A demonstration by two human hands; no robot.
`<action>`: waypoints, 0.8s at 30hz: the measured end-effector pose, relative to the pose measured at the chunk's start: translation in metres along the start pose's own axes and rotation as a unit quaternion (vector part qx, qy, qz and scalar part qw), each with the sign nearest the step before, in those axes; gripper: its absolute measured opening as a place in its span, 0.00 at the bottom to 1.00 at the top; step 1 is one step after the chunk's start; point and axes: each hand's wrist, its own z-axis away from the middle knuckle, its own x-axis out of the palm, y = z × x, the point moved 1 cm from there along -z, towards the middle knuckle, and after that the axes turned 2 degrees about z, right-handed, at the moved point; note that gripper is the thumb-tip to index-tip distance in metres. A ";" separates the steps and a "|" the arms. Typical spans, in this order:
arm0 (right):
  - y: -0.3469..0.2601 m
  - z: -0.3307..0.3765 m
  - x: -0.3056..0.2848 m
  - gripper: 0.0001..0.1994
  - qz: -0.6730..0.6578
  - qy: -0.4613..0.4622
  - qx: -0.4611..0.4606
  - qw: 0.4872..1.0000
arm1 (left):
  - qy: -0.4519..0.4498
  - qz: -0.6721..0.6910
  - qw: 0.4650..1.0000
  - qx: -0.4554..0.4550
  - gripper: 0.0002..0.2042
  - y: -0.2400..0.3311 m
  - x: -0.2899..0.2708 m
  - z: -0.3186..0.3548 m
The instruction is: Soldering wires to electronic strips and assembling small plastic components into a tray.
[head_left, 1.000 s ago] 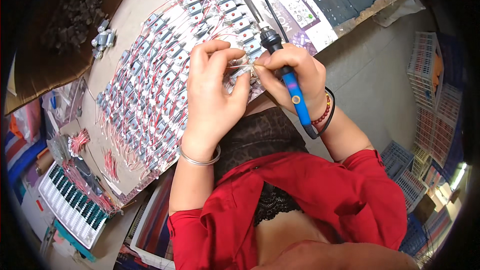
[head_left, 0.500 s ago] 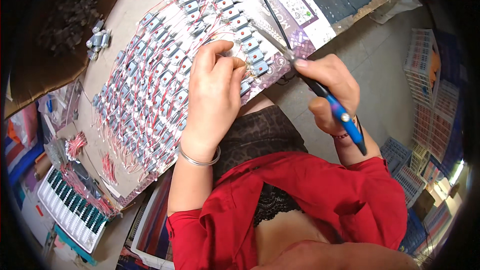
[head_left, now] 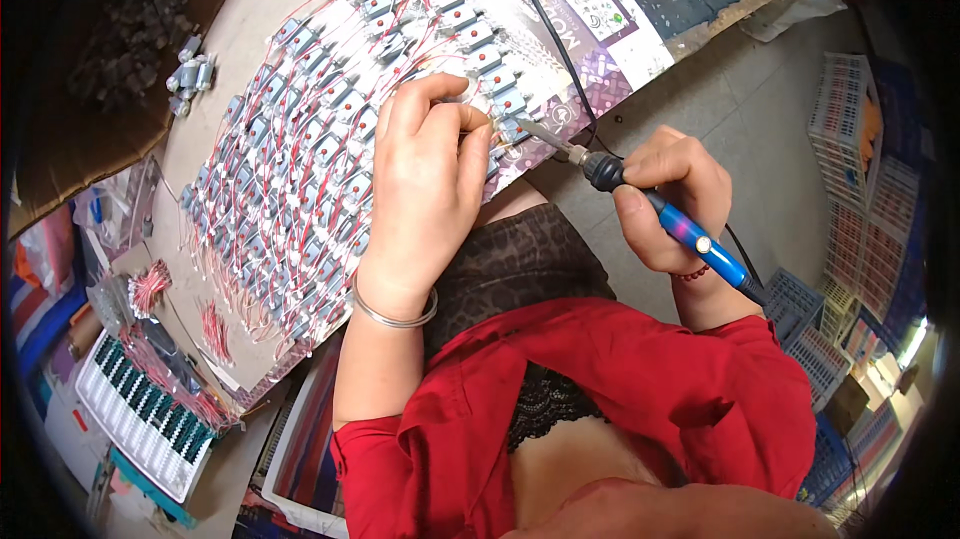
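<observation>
Plainly, printed lettering (head_left: 568,37) on cardboard (head_left: 612,74) near the soldering iron (head_left: 683,226)

Grey floor (head_left: 755,134) beside stacked crates (head_left: 838,134)

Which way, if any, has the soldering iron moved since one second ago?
Yes: against the blue-grey parts, the soldering iron has moved down and rightward in the view.

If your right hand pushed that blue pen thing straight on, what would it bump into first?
Probably a small grey block with a red dot: the soldering iron in the right hand has its tip right by it. Whether they already touch is hard to tell.
</observation>
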 end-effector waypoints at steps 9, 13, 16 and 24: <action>0.001 -0.002 0.002 0.08 0.010 -0.005 -0.015 1.000 | -0.003 -0.009 1.000 0.004 0.04 0.002 0.001 -0.002; 0.003 -0.004 0.002 0.09 0.017 -0.031 -0.042 0.999 | -0.005 -0.014 1.000 0.004 0.04 0.002 0.000 -0.001; 0.002 -0.009 -0.002 0.09 0.031 -0.065 -0.084 0.994 | -0.008 -0.020 1.000 0.001 0.04 0.004 0.000 -0.004; 0.004 -0.003 -0.008 0.06 -0.036 0.003 -0.032 0.999 | -0.001 -0.020 1.000 0.003 0.04 0.001 -0.001 -0.002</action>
